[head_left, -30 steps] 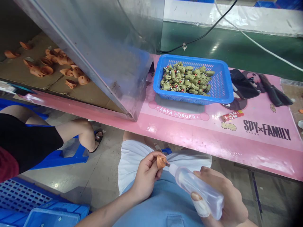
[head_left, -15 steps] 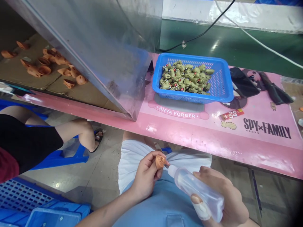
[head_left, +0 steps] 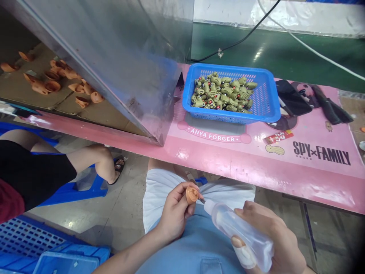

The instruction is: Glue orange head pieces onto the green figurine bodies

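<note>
My left hand pinches a small orange moulded piece above my lap, its hollow side facing up towards me. In my right hand lies a clear squeeze bottle with a white cap and a thin dark tip. The bottle slants up to the left, its tip close beside the orange piece; whether they touch I cannot tell. A pale wrap covers one right finger. Beyond my hands, a blue basket on the table holds many small olive-green moulded parts.
A metal panel rises from the pink table; several orange pieces lie on cardboard behind it. A phone and a red wrapper lie right of the basket. Another person's leg and blue crates are at left.
The orange piece has turned slightly in my left fingers, showing more of its hollow. My right hand and the bottle have shifted a little right and down, the tip drawing slightly back.
</note>
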Tool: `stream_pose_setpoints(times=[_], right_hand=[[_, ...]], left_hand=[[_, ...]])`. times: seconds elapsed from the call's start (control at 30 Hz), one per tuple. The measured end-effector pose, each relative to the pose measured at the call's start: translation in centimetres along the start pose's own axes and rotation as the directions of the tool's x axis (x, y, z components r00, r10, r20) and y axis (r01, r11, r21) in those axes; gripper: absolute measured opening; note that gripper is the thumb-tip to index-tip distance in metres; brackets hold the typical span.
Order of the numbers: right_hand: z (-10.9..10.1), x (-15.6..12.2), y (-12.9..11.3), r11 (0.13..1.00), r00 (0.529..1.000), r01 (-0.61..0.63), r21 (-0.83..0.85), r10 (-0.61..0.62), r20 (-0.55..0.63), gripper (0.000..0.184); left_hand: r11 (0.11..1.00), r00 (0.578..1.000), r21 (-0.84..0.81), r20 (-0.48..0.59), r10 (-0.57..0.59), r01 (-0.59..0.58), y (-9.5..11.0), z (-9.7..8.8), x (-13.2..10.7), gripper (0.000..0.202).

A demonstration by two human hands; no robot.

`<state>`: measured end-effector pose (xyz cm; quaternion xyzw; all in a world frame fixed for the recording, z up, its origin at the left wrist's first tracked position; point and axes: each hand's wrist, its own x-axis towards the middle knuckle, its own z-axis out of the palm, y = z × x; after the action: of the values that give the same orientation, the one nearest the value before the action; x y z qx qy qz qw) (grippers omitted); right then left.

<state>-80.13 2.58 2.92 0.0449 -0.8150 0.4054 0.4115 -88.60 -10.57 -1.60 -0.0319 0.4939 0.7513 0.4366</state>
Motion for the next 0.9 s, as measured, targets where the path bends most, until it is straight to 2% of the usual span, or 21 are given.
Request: stream_pose_setpoints(times=[0.27,0.47,0.6,0.73,0.9], right_hand=[[0.1,-0.2,0.0,0.999,0.999,-0.025,0.027,0.023,0.043,0.024],[0.2,0.3,-0.1,1.0,0.999,0.016,0.008,-0.016,0.045,0.025],[0.2,0.0,-0.1,1.0,1.0,-0.004,0.014,0.004,0.009,0.023],[-0.1,-0.6,-0.1,1.0,1.0,-0.009,0.013,0.009,0.005,0.033],[-0.5,-1.1,-0.1,0.997,0.995,-0.08,0.006,0.079,0.053,0.043]], left_hand=[[1.0,1.0,0.026,0.028,0.007,-0.008,-0.2,-0.3,-0.1,0.011],[0.996,0.999,0.092,0.031,-0.01,0.007,-0.3,-0.5,-0.2,0.011],[0.998,1.0,0.058,0.029,0.01,-0.012,-0.2,-0.4,0.0,0.011],[1.0,1.0,0.011,0.022,0.011,-0.011,-0.1,-0.2,0.0,0.01],[1.0,0.999,0.011,0.033,-0.006,0.006,-0.2,-0.2,0.0,0.008]])
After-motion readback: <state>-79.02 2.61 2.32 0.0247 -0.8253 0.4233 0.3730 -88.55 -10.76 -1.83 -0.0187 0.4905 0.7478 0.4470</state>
